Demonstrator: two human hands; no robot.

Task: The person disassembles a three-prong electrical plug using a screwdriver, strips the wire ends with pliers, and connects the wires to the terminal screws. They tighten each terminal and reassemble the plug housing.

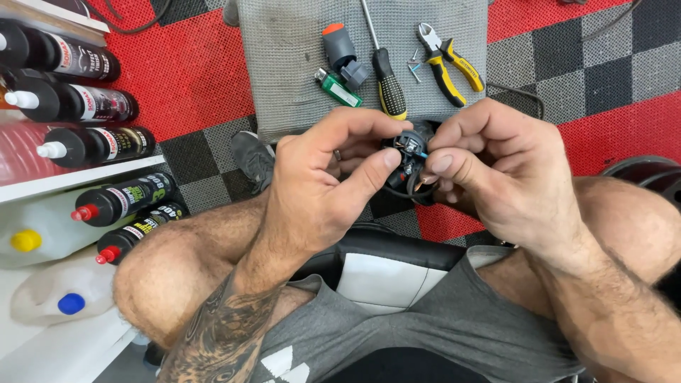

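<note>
Red-and-grey floor tiles lay below as I watched the black connector (410, 150), just short of the grey mat (298, 64), pinched between left hand (323, 188) and right hand (496, 170), both closed on it.

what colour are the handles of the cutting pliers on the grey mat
Yellow and black. The cutting pliers lie on the grey mat, seen clearly in the head view.

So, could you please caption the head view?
Both hands pinch a small black wired connector above a grey mat of tools.
</note>
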